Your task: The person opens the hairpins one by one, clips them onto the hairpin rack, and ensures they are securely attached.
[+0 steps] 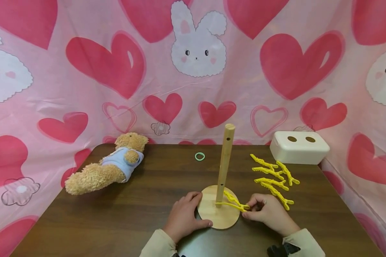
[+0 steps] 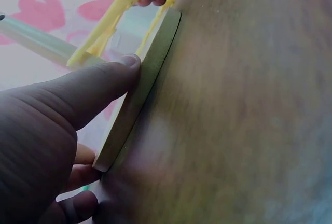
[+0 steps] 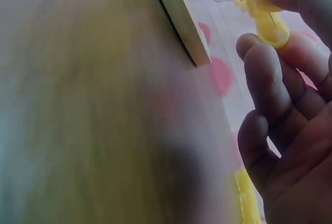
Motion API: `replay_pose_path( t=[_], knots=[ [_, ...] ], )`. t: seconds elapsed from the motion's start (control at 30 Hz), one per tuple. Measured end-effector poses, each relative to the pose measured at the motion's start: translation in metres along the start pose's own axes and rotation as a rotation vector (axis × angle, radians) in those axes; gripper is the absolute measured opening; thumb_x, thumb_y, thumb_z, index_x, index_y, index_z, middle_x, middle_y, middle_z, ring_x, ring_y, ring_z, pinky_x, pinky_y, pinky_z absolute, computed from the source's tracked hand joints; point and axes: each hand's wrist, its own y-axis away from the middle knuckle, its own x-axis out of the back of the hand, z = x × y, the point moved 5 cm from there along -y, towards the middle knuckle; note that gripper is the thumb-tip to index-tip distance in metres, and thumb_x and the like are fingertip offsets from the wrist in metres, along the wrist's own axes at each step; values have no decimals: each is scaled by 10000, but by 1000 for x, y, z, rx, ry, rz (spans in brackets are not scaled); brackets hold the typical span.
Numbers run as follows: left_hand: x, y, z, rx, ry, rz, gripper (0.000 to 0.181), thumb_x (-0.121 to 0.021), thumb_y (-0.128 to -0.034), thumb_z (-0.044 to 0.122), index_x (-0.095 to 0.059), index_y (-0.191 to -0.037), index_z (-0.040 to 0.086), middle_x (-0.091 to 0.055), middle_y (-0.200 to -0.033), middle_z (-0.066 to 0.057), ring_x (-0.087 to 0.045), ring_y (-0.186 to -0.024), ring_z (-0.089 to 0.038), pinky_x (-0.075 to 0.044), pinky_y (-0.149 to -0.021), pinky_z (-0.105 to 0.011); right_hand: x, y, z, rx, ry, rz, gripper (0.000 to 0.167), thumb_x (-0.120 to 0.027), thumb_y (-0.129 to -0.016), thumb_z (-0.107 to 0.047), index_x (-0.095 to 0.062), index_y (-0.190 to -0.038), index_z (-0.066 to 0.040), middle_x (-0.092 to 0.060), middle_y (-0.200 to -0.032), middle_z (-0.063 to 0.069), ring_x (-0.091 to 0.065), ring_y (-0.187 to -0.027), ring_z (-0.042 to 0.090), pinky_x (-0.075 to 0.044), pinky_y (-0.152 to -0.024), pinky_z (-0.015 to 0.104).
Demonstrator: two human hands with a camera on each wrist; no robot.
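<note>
- Head view: gripping the round wooden base (image 1: 222,220) at its left edge with the left hand (image 1: 184,216), probably to stop it sliding or tipping under the upright wooden post (image 1: 225,160).
- Head view: pinching a yellow forked piece (image 1: 242,207) by its right-hand end with the right hand (image 1: 270,213), low over the base near the post's foot; likely held by the end to leave the slender part free. Cannot tell whether touching the post, or whether formed of one piece or two.
- Head view: also showing more yellow pieces (image 1: 277,193) grouped on the dark table (image 1: 83,228) beside the right hand, presumably for easy reach; farther off, a white box (image 1: 292,153), a green ring (image 1: 199,160) and a teddy bear (image 1: 119,162) on its side.
- Left wrist view: clasping the base's rim between thumb and bent fingers from separate sides, seemingly for steadiness.
- Right wrist view: holding the yellow piece's looped end between thumb and fingertips, with lower fingers bent clear, perhaps for a light, adjustable hold.
</note>
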Motion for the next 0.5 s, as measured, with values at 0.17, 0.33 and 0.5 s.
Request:
replay_pose_path(
  t=[0.17, 0.33, 0.5],
  knots=[
    [-1, 0, 0, 13, -1, -12, 945, -764, -733, 689, -540, -1460, 128, -543, -1401, -45, -553, -1211, -302, -434, -967, -550, -8, -10, -1, 0, -33, -41, 240, -887, -761, -193, -677, -816, -90, -609, -703, -10, -542, -606, 75, -460, -532, 246],
    [1, 1, 2, 10, -4, -5, 941, -771, -730, 682, -546, -1453, 123, -548, -1395, -53, -560, -1199, -309, -436, -955, -554, -16, -17, -4, -1, -53, -72, 243, -886, -762, -195, -670, -806, -91, -594, -703, -6, -531, -608, 83, -452, -536, 245],
    [3, 1, 3, 5, -12, -2, 950, -769, -731, 684, -536, -1462, 122, -548, -1394, -57, -562, -1196, -303, -443, -944, -547, -21, -20, -10, -8, -41, -94, 283, -887, -760, -202, -633, -800, -84, -573, -696, 3, -521, -603, 99, -437, -523, 243]
  ],
)
